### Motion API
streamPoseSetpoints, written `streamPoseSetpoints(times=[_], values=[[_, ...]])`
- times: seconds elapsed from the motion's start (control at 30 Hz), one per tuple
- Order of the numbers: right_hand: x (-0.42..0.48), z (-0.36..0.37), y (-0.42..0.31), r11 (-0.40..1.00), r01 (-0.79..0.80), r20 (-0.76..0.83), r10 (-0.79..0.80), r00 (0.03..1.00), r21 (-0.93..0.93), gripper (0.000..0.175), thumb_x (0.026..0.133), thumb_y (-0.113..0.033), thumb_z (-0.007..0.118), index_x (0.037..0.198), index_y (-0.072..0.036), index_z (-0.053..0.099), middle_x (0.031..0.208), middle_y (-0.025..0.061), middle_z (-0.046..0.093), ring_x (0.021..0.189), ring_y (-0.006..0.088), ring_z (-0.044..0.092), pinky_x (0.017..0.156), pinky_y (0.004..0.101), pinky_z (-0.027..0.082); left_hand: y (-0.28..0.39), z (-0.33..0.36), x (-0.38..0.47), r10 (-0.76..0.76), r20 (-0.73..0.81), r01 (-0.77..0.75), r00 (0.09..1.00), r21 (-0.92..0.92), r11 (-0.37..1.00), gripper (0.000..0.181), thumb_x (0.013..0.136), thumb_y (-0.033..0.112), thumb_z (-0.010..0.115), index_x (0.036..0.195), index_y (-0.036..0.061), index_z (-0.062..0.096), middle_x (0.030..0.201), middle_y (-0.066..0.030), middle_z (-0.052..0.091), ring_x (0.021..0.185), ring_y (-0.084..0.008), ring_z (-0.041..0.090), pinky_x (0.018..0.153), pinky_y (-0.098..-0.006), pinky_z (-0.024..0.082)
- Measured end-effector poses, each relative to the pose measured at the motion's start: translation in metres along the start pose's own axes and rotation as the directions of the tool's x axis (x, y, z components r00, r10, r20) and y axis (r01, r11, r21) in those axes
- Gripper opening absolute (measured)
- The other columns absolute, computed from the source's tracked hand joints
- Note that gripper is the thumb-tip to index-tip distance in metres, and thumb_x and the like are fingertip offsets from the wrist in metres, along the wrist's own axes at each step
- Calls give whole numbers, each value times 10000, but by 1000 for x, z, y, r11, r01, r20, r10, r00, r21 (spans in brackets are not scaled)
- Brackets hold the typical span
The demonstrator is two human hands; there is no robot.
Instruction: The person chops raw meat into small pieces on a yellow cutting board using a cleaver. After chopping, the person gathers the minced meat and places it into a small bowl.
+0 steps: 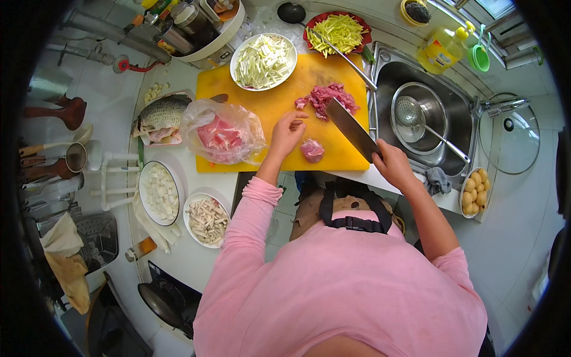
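My right hand (392,164) grips the handle of a kitchen cleaver (353,130), whose blade slants up and left over the yellow cutting board (279,102). The blade's tip reaches a pile of sliced raw meat (331,100). With its fingers loosely bent, my left hand (289,129) hovers near a small chunk of raw meat (312,150) and holds nothing. Left of that hand, a clear plastic bag (252,129) holds a bigger piece of raw meat (221,134). A white bowl of cut pale-green vegetable strips (264,61) sits at the board's top edge.
A scaled fish (163,114) lies on a tray at left, above bowls of white cubes (159,192) and pale strips (207,221). A ladle (348,58) crosses a red dish's rim (366,38). To the right are a steel sink (464,111) and a bowl of small potatoes (476,192).
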State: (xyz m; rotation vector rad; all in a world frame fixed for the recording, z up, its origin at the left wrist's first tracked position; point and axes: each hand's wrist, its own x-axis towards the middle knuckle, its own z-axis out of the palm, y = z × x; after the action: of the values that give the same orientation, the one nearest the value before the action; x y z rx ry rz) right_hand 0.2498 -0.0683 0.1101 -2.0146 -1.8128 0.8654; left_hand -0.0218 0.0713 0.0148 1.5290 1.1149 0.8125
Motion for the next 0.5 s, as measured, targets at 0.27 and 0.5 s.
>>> streamPoseSetpoints(times=[0.27, 0.5], values=[[-8, 25, 1, 996, 25, 153, -12, 988, -84, 188, 873, -183, 548, 980, -31, 527, 846, 227, 635, 808, 432, 616, 716, 531, 480, 16, 16, -66, 181, 188, -255, 965, 529, 809, 332, 711, 133, 774, 1009, 83, 637, 973, -115, 596, 901, -301, 623, 806, -401, 504], [7, 45, 5, 998, 23, 107, -16, 994, -64, 228, 883, -210, 545, 1022, -31, 518, 838, 247, 640, 797, 447, 617, 701, 539, 481, -7, 17, -50, -159, 75, 116, 984, 408, 906, 231, 774, 118, 690, 982, 74, 601, 978, -83, 613, 837, -223, 642, 692, -336, 519]])
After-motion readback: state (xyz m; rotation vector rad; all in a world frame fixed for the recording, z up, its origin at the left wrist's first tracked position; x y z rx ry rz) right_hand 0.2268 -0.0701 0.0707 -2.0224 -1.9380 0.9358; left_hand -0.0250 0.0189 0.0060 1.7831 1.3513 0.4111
